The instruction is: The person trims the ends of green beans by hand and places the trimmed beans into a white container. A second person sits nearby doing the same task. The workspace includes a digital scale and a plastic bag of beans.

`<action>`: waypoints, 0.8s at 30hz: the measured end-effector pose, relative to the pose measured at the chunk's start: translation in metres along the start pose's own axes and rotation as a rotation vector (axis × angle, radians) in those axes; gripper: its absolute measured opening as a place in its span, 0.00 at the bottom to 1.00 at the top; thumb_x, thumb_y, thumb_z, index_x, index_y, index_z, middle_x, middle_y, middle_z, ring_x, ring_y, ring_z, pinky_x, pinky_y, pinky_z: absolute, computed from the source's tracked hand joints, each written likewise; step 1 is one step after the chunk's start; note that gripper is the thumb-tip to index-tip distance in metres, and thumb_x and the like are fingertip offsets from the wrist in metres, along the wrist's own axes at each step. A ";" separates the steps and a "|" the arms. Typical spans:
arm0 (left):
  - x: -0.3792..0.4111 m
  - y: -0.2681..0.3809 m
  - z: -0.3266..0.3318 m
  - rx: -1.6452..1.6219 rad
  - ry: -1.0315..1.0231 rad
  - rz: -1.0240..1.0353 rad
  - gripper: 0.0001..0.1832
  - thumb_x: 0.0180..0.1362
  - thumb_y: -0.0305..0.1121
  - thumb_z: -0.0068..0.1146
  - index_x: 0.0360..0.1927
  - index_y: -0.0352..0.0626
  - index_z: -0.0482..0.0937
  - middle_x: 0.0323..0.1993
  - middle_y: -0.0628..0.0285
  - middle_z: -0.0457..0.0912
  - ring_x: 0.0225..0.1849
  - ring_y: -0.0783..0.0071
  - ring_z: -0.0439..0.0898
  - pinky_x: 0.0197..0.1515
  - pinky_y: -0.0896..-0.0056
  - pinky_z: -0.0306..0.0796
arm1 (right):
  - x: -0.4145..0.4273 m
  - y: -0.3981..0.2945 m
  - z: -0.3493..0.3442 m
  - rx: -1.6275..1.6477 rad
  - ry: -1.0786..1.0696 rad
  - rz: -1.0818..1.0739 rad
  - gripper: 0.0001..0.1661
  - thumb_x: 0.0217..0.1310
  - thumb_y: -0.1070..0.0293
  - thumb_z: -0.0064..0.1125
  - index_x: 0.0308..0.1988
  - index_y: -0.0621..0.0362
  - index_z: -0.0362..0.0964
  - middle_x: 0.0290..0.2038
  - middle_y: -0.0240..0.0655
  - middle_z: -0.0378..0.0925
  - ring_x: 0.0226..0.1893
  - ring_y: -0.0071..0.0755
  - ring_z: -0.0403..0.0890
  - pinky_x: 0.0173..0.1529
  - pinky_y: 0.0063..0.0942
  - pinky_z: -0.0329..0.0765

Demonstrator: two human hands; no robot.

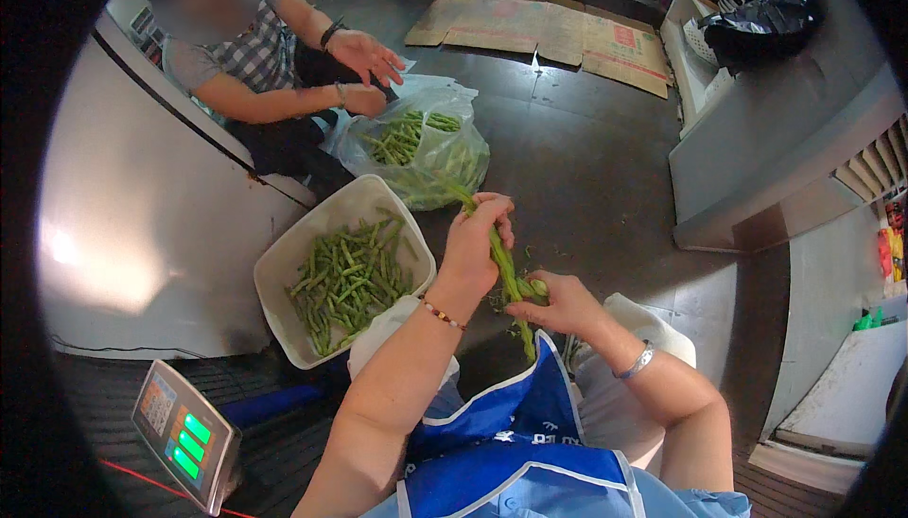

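Note:
Several long green beans point(504, 262) run between my two hands in front of the blue apron. My left hand point(474, 241) is closed around their upper part. Lower down, my right hand point(560, 304) grips the same beans between thumb and fingers, with short bent bean ends sticking out by the fingertips. To the left of my knee stands a whitish plastic tub point(273, 273) holding cut bean pieces point(351, 280). Beyond the tub, a clear plastic bag point(464, 156) on the floor contains more green beans point(401, 138).
A co-worker point(248, 71) sits at upper left, both hands above the bag. A digital scale display point(186, 440) stands at lower left. Flattened cardboard point(496, 21) covers part of the far floor. Steel-coloured cabinets point(113, 213) flank the left; a grey appliance point(766, 156) stands right.

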State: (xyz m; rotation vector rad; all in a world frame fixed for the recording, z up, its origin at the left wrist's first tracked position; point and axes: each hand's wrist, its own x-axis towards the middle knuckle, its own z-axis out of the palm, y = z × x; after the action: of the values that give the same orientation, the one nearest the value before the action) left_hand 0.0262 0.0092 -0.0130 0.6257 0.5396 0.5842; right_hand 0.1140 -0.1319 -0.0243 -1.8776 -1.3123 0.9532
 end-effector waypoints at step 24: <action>-0.032 -0.027 0.017 1.058 -0.349 0.158 0.09 0.54 0.30 0.56 0.34 0.35 0.79 0.26 0.63 0.81 0.27 0.82 0.76 0.31 0.79 0.70 | 0.018 0.034 -0.064 1.359 0.663 0.181 0.11 0.57 0.65 0.58 0.34 0.60 0.67 0.28 0.37 0.75 0.18 0.16 0.68 0.19 0.13 0.67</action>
State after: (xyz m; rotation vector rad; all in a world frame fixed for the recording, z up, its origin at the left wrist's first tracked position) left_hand 0.0233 -0.0356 -0.0102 1.7488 0.4422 0.2834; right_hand 0.1885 -0.1306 -0.0219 -1.0075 0.0383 0.8217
